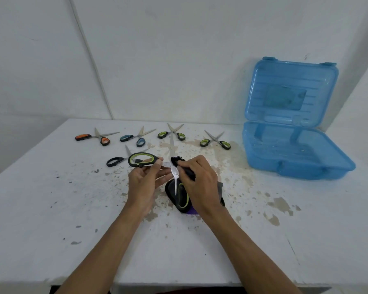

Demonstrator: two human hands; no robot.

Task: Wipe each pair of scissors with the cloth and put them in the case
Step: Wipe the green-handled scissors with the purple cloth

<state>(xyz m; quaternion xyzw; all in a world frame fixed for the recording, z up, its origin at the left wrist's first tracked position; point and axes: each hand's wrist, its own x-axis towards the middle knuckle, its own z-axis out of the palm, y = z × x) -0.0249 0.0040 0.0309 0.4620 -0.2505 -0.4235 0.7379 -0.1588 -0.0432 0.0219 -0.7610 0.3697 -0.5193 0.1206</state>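
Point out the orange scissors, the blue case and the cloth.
orange scissors point(83, 137): head view, orange handle.
blue case point(295, 168): head view, base's front wall.
cloth point(176, 160): head view, bunched top end.

An open blue plastic case sits at the right rear of the white painted surface. Left of it, along the back, lie orange-handled scissors, teal-handled scissors, green-handled scissors and another green-handled pair. Black-handled scissors lie before them. Nearer, at centre, the left hand holds large green-rimmed scissors and the right hand a dark cloth.

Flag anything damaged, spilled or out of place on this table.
The table's white paint is damaged: it has flaked off in brown patches from the middle toward the blue case. Nothing looks spilled, and the case stands open as the task needs.
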